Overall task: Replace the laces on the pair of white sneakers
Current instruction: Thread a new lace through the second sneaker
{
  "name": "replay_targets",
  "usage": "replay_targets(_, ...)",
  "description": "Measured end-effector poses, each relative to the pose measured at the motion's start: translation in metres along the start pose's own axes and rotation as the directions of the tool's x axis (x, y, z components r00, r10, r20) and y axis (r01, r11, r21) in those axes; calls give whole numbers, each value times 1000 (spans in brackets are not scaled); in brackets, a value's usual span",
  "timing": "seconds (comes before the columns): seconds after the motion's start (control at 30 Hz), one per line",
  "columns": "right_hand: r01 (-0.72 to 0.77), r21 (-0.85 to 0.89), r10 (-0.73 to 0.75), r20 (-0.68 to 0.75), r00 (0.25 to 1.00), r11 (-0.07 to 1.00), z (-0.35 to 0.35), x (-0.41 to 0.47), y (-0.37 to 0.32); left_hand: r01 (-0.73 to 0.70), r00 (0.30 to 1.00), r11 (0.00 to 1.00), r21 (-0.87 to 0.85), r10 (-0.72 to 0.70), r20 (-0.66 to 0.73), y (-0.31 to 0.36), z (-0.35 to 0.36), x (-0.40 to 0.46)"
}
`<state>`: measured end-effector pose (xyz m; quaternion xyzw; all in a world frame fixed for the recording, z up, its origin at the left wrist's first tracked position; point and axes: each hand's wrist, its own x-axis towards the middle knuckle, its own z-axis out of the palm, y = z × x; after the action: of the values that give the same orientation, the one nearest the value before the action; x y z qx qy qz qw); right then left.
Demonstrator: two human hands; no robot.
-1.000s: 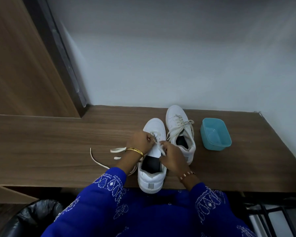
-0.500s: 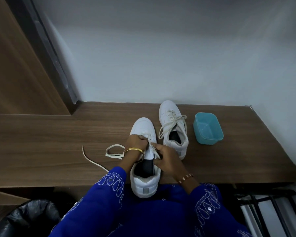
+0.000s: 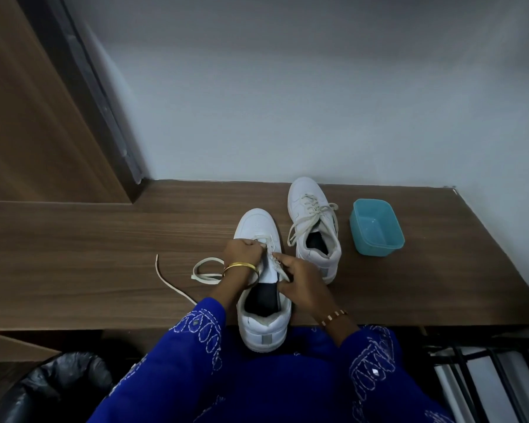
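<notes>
1. i take the near sneaker [image 3: 258, 264] as my landmark: it sits toe-away on the wooden desk [image 3: 74, 248], its heel overhanging the desk edge toward my lap, which i judge keeps the eyelet rows close under both hands.
2. my left hand [image 3: 242, 250] curls over the landmark's left eyelet row, fingers bent and pinching the lace [image 3: 271, 239] there; it seems to steady the upper while the lace is worked.
3. my right hand [image 3: 300, 279] rests against the landmark's right side, thumb and forefinger pinching a lace end just above the tongue; whether it feeds in or pulls out i cannot tell.
4. the lace's slack lies left of the landmark: a loop just beside my left wrist, and a tail trailing further left across the desk, well apart from the fingers.
5. the second sneaker [image 3: 315, 227] stands right of and beyond the landmark, loosely laced, untouched; i judge it waits its turn.
6. a teal plastic tub [image 3: 376, 227] sits further right of the landmark, beyond the second sneaker, out of the way.
</notes>
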<state>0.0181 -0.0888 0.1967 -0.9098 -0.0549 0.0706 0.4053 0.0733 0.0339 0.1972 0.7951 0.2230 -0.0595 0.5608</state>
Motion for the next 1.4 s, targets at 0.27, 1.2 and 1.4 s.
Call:
replay_targets(0.27, 9, -29, -9, 0, 1000, 1000, 3, 0, 1, 85, 990, 996, 3, -85, 111, 6, -1, 6)
replay_targets(1.2, -76, 181, 148, -425, 893, 980, -15, 49, -18, -516, 846, 694, 502, 507, 167, -23, -24, -8)
replay_targets(1.4, 287, 891, 392, -419, 819, 351, -100, 45, -58, -551, 781, 653, 520, 623, 45, -34, -21, -12)
